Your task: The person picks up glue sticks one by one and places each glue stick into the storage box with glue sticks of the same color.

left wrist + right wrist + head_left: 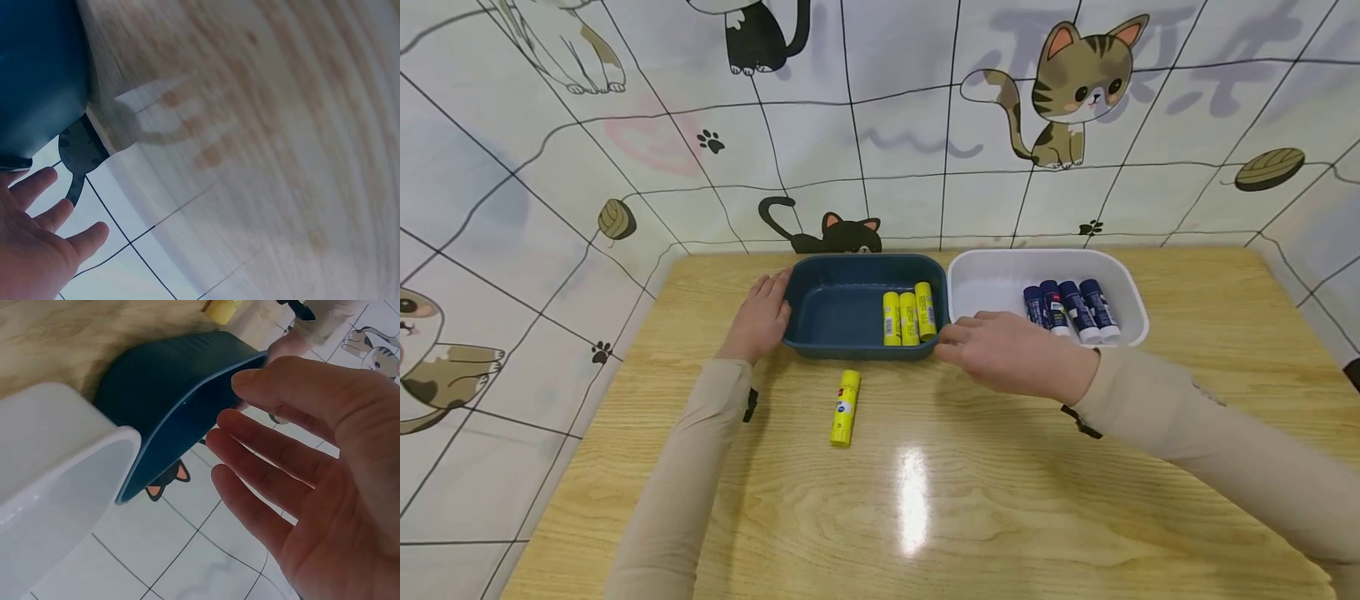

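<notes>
A dark blue plastic tub (838,315) stands near the wall with three yellow glue sticks (908,318) lying at its right end. My left hand (757,321) rests against the tub's left end; its fingers look extended in the left wrist view. By the near right corner is my right hand (1011,354), its fingers spread loosely around nothing in the right wrist view. Whether it touches the blue rim, I cannot tell. On the table in front of the tub lies another yellow glue stick (846,408).
A white tub (987,283) stands against the blue tub's right side, holding several dark blue glue sticks (1078,311) with white ends. My right forearm crosses in front of it. Behind both tubs rises a wall (910,208) with cat drawings. Wooden tabletop (1000,500) extends toward me.
</notes>
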`<action>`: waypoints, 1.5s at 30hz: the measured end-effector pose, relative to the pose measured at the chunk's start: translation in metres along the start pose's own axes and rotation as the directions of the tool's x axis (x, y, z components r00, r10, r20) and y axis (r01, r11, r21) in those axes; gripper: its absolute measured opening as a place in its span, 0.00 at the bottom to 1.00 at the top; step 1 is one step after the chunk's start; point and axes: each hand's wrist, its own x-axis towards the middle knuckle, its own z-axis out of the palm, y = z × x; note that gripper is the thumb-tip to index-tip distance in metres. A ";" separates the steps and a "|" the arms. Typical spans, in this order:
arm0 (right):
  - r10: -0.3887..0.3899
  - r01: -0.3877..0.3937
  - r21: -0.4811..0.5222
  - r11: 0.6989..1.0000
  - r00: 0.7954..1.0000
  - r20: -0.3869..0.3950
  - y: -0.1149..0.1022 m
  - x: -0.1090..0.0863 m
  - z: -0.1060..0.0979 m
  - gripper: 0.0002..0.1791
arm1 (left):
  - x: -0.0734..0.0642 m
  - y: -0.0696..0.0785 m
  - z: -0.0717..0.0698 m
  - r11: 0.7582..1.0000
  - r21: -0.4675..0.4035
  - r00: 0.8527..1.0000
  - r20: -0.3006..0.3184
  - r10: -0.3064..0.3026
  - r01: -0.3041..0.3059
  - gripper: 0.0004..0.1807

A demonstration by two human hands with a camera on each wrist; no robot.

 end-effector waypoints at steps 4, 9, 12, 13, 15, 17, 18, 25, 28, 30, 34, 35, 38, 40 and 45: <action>-0.008 0.008 0.009 1.000 1.000 -0.002 -0.008 0.003 0.002 0.18 | -0.001 0.000 0.001 1.000 -0.006 1.000 0.009 -0.007 0.007 0.30; -0.016 0.017 0.025 1.000 1.000 -0.008 -0.016 0.008 0.004 0.18 | -0.001 0.001 0.000 1.000 -0.001 1.000 0.004 0.000 0.000 0.30; -0.027 0.027 0.030 0.999 1.000 -0.003 -0.019 0.012 0.005 0.17 | -0.001 0.001 -0.001 1.000 0.003 1.000 0.001 -0.001 0.001 0.30; -0.029 0.029 0.032 0.999 1.000 0.005 -0.021 0.014 0.006 0.17 | -0.001 0.001 -0.001 1.000 0.004 1.000 0.000 -0.002 0.002 0.30; -0.036 0.035 0.030 0.999 0.999 0.024 -0.024 0.017 0.007 0.16 | 0.000 0.001 -0.001 1.000 0.004 1.000 -0.001 -0.003 0.003 0.30; -0.044 0.043 0.027 0.999 0.998 0.044 -0.027 0.019 0.009 0.16 | 0.000 0.001 -0.001 1.000 0.005 1.000 0.000 0.000 0.000 0.30; -0.047 0.046 0.024 0.999 0.997 0.056 -0.028 0.020 0.010 0.15 | 0.000 0.001 -0.001 1.000 0.006 1.000 0.001 0.001 -0.001 0.30; -0.079 0.078 0.022 0.997 0.996 0.050 -0.038 0.026 0.021 0.15 | -0.001 0.002 -0.001 1.000 0.007 1.000 0.004 -0.005 0.004 0.30; -0.085 0.083 0.033 0.996 0.994 0.066 -0.040 0.029 0.026 0.14 | -0.001 0.002 -0.001 1.000 0.011 1.000 0.006 -0.003 0.003 0.30; -0.090 0.087 0.043 0.995 0.993 0.082 -0.042 0.032 0.029 0.15 | 0.000 0.002 -0.002 1.000 0.016 1.000 0.006 0.000 0.000 0.30; -0.095 0.093 0.026 0.995 0.990 0.102 -0.044 0.035 0.034 0.14 | 0.000 0.002 -0.002 1.000 0.025 1.000 0.004 0.005 -0.006 0.30; -0.094 0.092 0.023 0.996 0.990 0.107 -0.045 0.036 0.035 0.14 | 0.000 0.003 -0.002 1.000 0.026 1.000 0.004 0.004 -0.005 0.30; -0.088 0.087 0.011 0.996 0.989 0.119 -0.047 0.038 0.038 0.13 | 0.000 0.003 -0.002 1.000 0.022 1.000 0.001 0.003 -0.003 0.30; -0.085 0.084 0.016 0.996 0.988 0.125 -0.048 0.040 0.038 0.13 | 0.000 0.003 -0.002 1.000 0.019 1.000 -0.001 0.000 0.000 0.30; -0.111 0.111 0.006 0.994 0.987 0.112 -0.051 0.046 0.040 0.13 | -0.001 0.003 -0.002 1.000 0.017 1.000 -0.001 -0.001 0.001 0.30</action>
